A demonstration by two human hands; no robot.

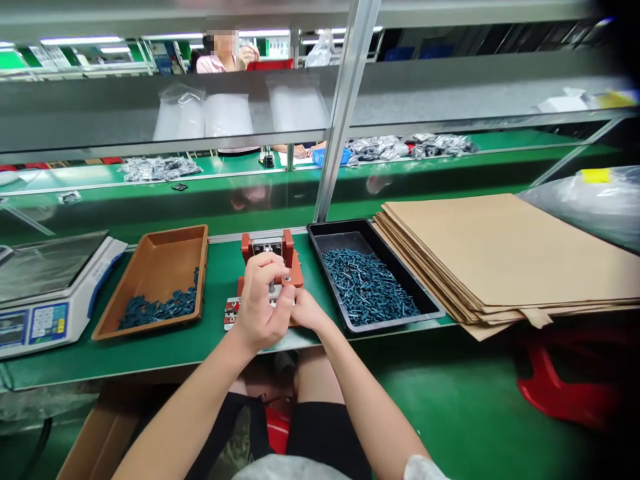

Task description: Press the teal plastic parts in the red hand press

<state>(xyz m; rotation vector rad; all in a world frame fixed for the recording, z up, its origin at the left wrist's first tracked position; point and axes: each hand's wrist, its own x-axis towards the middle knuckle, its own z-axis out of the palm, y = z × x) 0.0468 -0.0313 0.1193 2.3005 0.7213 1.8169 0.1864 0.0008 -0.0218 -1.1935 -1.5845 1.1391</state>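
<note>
Head: step judged as pressing a part in jig.
Left hand: clenched on jig.
Right hand: beside it; grip cannot be told.
Next: calls for a steady release.

No legible text, even on the scale.

Left hand and right hand meet over the red jig.

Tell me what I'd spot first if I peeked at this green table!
The left hand and right hand meet over a small red jig in the middle of the green bench. Right of it, a black tray holds a heap of little blue-grey parts, and a big stack of cardboard sheets lies beyond that.
</note>
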